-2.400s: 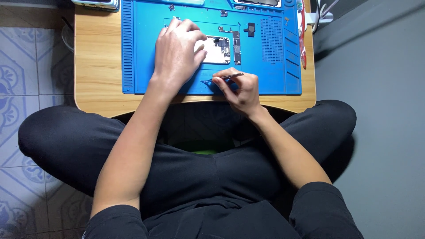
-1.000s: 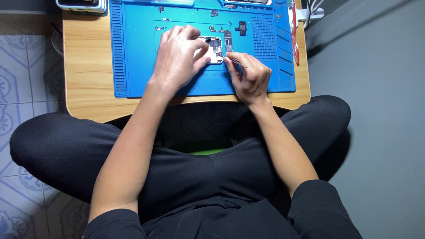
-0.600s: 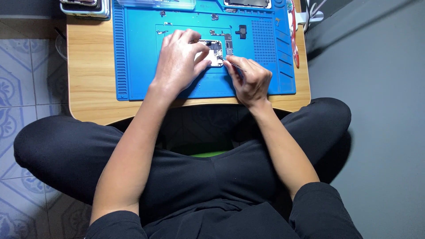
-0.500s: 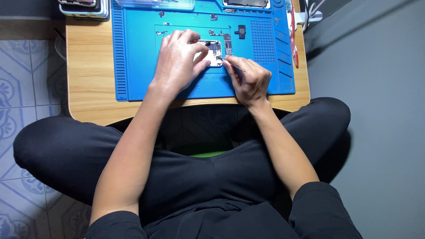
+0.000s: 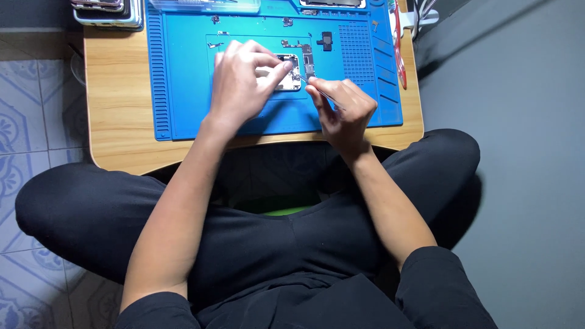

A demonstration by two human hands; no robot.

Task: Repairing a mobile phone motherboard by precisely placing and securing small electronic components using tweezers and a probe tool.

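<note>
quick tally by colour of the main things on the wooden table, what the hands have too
Blue: 1, the work mat
Red: 1, a long-handled tool at the mat's right edge
Silver: 2, the opened device under the left hand; the thin tool in the right hand
Total: 4

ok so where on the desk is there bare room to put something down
Bare wood left of the blue mat, below the stacked trays; also the mat's lower left. Crowded mid-mat: the left hand, the right hand, small device and loose parts.
</note>
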